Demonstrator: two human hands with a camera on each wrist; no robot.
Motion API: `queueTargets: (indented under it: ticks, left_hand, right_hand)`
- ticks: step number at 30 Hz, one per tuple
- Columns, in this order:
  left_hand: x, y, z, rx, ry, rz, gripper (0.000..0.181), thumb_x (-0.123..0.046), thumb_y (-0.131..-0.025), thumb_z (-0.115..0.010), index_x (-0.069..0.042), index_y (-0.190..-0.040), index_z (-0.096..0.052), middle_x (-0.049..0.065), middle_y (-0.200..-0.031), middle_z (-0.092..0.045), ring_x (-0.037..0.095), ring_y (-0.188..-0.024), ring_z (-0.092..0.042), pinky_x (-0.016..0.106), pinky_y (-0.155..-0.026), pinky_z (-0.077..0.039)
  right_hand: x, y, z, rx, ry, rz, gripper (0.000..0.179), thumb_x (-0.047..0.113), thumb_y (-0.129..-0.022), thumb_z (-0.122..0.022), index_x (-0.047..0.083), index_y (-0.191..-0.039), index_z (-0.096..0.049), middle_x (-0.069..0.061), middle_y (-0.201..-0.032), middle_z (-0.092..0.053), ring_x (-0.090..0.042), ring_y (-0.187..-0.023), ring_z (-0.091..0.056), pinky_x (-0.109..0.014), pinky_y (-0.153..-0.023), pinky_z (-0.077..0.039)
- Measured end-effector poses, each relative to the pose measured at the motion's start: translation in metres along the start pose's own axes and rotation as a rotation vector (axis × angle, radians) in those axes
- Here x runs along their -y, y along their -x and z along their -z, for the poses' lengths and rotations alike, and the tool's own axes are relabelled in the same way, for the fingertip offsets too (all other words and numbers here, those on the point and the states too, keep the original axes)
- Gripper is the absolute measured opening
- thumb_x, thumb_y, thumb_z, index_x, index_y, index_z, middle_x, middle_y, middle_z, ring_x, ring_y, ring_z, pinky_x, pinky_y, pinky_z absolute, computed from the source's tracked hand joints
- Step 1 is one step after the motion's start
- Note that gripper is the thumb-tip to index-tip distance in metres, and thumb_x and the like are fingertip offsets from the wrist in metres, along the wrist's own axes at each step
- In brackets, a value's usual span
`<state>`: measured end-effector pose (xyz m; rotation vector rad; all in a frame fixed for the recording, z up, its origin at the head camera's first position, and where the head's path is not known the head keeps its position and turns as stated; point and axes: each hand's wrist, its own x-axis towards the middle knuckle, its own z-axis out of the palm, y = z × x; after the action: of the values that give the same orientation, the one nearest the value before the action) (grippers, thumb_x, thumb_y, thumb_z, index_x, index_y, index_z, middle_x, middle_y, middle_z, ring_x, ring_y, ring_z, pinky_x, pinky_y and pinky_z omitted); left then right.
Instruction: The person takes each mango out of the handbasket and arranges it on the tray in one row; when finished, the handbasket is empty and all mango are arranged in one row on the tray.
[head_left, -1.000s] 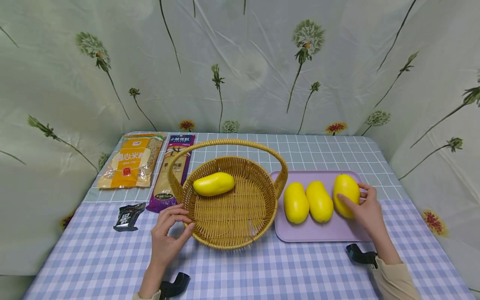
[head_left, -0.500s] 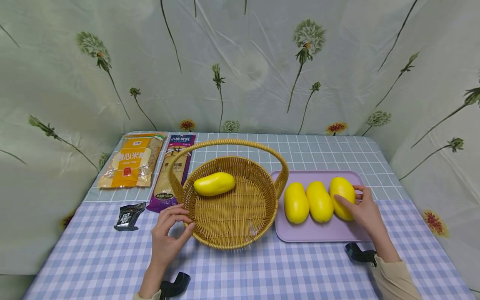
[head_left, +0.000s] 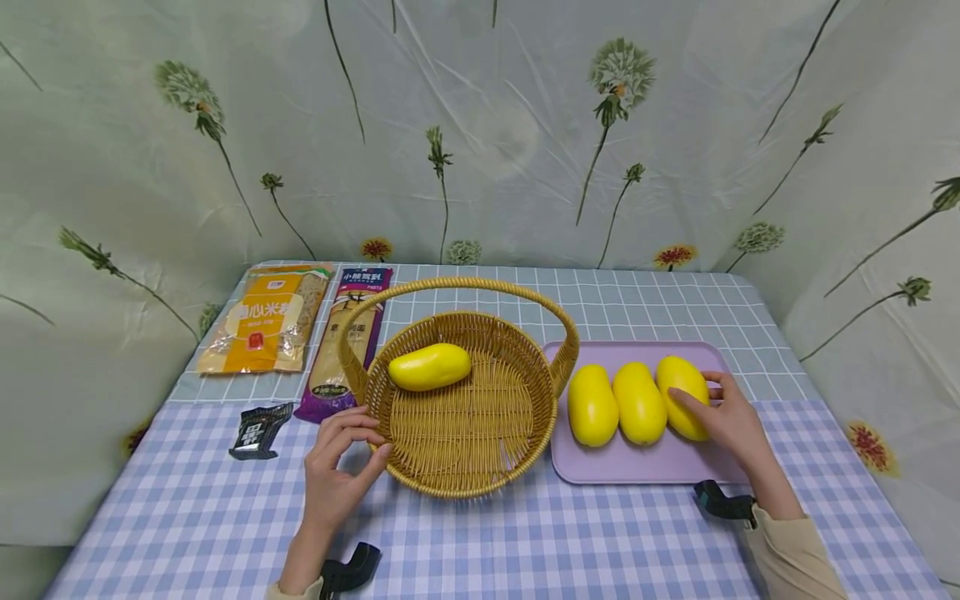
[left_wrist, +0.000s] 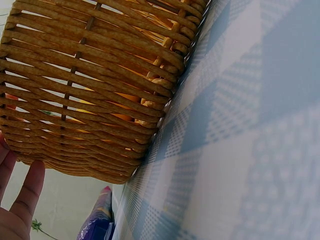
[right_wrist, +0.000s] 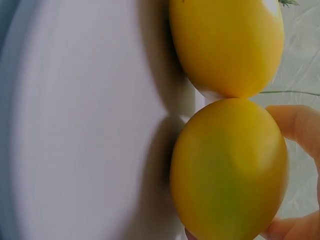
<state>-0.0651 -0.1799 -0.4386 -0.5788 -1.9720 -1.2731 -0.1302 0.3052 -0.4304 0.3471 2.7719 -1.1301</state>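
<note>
Both hands were gripping: the left hand point(head_left: 337, 471) held the wicker basket point(head_left: 465, 425) by its rim at eight o'clock, while the right hand point(head_left: 737, 421) clasped a yellow fruit point(head_left: 681, 396) on the lilac tray point(head_left: 637, 467), at the basket's three o'clock. Another fruit point(head_left: 430, 367) lay inside the basket towards eleven.

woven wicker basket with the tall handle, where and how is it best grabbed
Probably by the crown of the arched golden wicker handle, coming from above: the arch spans the round woven wicker basket side to side and its crown is uncovered. The yellow oblong fruit inside sits left of the middle, so a slight tilt that way is possible.
</note>
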Motion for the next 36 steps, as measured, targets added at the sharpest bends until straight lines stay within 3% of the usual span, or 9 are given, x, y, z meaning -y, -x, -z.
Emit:
queueTargets:
  ticks: [12,22,30,36]
  left_hand:
    - [0.0,-0.001,0.0,-0.001,-0.004,-0.012,0.01,0.002,-0.07,-0.073,0.0,-0.076,-0.064,0.021,-0.088,-0.062,0.033,-0.104,-0.054,0.029,-0.098,-0.04]
    - [0.007,0.004,0.001,0.0,-0.006,-0.001,0.01,-0.001,-0.071,-0.074,-0.002,-0.076,-0.065,0.018,-0.09,-0.063,0.031,-0.106,-0.054,0.028,-0.098,-0.039]
    - [0.001,0.0,-0.001,-0.004,-0.001,-0.014,0.01,0.0,-0.072,-0.074,0.0,-0.075,-0.064,0.02,-0.088,-0.062,0.033,-0.103,-0.054,0.028,-0.097,-0.04]
    - [-0.002,-0.002,0.0,-0.002,-0.004,-0.006,0.011,0.002,-0.07,-0.073,0.001,-0.075,-0.063,0.022,-0.087,-0.062,0.036,-0.101,-0.054,0.029,-0.097,-0.04]
  right_hand:
    - [-0.001,-0.002,0.003,0.047,0.007,0.025,0.086,0.053,-0.09,-0.053,-0.011,-0.139,-0.022,-0.037,-0.129,-0.034,-0.049,-0.111,-0.037,-0.06,-0.091,-0.037]
    - [0.001,0.0,0.007,0.063,0.013,0.037,0.085,0.052,-0.092,-0.051,-0.013,-0.139,-0.023,-0.036,-0.127,-0.034,-0.047,-0.107,-0.038,-0.055,-0.086,-0.04]
    - [0.0,0.002,0.007,0.016,0.028,0.059,0.082,0.051,-0.091,-0.051,-0.011,-0.139,-0.027,-0.035,-0.123,-0.039,-0.045,-0.102,-0.041,-0.05,-0.08,-0.042]
    - [-0.023,-0.01,0.002,-0.106,0.072,0.065,0.081,0.057,-0.089,-0.052,-0.007,-0.137,-0.037,-0.03,-0.118,-0.044,-0.039,-0.095,-0.044,-0.04,-0.069,-0.045]
